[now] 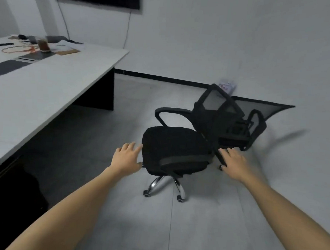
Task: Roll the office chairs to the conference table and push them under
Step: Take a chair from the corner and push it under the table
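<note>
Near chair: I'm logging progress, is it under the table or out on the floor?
Out. The near chair stands on the floor, apart from the table, no part of it beneath the top.

Of the person only two arms are seen. The left forearm (70, 206) shows at 7 o'clock of the view, the right forearm (289, 213) at 5 o'clock. Both are bare along all the visible length, up to the wrists. The left hand (127, 157) and the right hand (234, 163) are bare too. Near the lower edge the wide lens makes the arms look thick and long. Nails and small marks are too blurred to tell.
</note>
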Action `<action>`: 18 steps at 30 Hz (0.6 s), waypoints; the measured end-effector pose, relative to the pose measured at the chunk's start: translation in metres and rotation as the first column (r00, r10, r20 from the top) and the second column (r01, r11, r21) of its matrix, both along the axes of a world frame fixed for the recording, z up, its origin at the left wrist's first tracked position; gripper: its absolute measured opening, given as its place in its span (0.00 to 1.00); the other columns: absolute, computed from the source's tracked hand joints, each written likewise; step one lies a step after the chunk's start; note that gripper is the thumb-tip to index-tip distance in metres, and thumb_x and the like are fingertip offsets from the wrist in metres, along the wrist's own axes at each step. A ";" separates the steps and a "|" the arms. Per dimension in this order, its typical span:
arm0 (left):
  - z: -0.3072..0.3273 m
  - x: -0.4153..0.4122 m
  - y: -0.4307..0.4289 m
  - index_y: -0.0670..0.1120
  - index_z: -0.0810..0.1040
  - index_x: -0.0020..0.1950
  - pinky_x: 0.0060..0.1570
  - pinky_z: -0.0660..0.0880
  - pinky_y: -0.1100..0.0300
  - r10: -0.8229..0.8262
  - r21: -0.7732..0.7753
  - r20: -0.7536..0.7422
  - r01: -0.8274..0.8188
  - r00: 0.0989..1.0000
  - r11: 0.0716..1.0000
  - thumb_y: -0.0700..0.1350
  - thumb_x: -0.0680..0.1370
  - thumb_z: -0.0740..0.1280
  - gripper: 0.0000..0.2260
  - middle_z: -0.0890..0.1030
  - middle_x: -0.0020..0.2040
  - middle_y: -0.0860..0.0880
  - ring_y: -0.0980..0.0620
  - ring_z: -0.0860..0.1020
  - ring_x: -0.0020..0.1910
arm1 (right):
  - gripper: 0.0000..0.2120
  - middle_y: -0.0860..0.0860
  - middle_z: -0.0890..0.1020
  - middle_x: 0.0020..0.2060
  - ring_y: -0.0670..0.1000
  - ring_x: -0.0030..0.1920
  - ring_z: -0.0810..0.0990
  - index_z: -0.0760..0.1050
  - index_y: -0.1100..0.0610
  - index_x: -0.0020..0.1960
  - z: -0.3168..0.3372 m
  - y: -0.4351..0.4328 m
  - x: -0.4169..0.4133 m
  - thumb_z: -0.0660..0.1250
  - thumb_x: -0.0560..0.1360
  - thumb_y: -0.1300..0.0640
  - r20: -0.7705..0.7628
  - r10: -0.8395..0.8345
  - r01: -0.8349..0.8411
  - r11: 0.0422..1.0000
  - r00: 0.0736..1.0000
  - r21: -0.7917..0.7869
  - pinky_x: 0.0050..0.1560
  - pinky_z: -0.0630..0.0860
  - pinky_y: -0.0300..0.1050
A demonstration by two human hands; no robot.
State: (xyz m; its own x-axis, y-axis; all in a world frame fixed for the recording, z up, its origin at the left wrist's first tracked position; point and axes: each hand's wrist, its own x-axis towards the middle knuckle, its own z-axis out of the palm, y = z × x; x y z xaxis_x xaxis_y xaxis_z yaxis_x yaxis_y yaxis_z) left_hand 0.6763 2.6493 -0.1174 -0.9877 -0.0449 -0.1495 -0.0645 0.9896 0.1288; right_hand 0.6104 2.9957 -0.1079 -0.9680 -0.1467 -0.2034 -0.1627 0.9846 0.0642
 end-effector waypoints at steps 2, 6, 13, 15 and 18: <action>0.000 -0.027 0.034 0.51 0.52 0.78 0.74 0.55 0.48 -0.080 0.006 0.009 0.080 0.997 0.997 0.54 0.78 0.61 0.31 0.55 0.78 0.46 0.45 0.53 0.77 | 0.31 0.57 0.52 0.77 0.57 0.77 0.49 0.45 0.52 0.77 0.004 0.033 0.001 0.57 0.79 0.54 -0.005 -0.081 0.081 0.997 0.997 -0.015 0.76 0.53 0.52; -0.006 -0.082 0.085 0.52 0.51 0.78 0.75 0.54 0.47 -0.170 0.046 0.038 0.169 0.985 0.985 0.56 0.78 0.60 0.31 0.55 0.79 0.46 0.44 0.53 0.78 | 0.31 0.59 0.52 0.76 0.58 0.77 0.49 0.45 0.55 0.77 0.000 0.078 -0.013 0.56 0.79 0.57 0.000 -0.196 0.196 0.979 0.981 -0.063 0.76 0.54 0.52; -0.023 -0.196 0.143 0.51 0.53 0.78 0.75 0.56 0.46 -0.226 0.182 0.066 0.211 0.972 0.960 0.57 0.78 0.61 0.31 0.56 0.78 0.45 0.43 0.55 0.77 | 0.28 0.60 0.61 0.73 0.59 0.73 0.59 0.51 0.61 0.75 0.012 0.110 -0.105 0.56 0.79 0.61 0.031 -0.359 0.355 0.899 0.933 -0.258 0.70 0.60 0.48; -0.029 -0.237 0.153 0.50 0.53 0.78 0.74 0.57 0.45 -0.218 0.218 0.080 0.196 0.973 0.956 0.57 0.78 0.61 0.31 0.57 0.78 0.45 0.43 0.55 0.77 | 0.24 0.61 0.64 0.71 0.60 0.71 0.63 0.56 0.63 0.74 0.015 0.114 -0.152 0.56 0.79 0.62 0.059 -0.395 0.392 0.862 0.917 -0.320 0.68 0.63 0.47; -0.033 -0.279 0.158 0.50 0.53 0.78 0.74 0.58 0.46 -0.168 0.248 0.104 0.138 0.980 0.959 0.57 0.79 0.59 0.31 0.57 0.78 0.45 0.43 0.55 0.77 | 0.18 0.61 0.70 0.67 0.61 0.65 0.71 0.65 0.64 0.68 0.021 0.111 -0.222 0.55 0.79 0.62 0.103 -0.423 0.424 0.797 0.900 -0.431 0.62 0.68 0.49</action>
State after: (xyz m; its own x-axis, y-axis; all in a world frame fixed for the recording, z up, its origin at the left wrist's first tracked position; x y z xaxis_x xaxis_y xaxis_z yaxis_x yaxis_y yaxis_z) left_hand 0.3969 2.8069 -0.1500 -0.9533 0.1574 -0.2577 0.0555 0.9302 0.3629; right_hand 0.3879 3.1067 -0.0870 -0.9541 0.2047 -0.2187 0.2769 0.8812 -0.3831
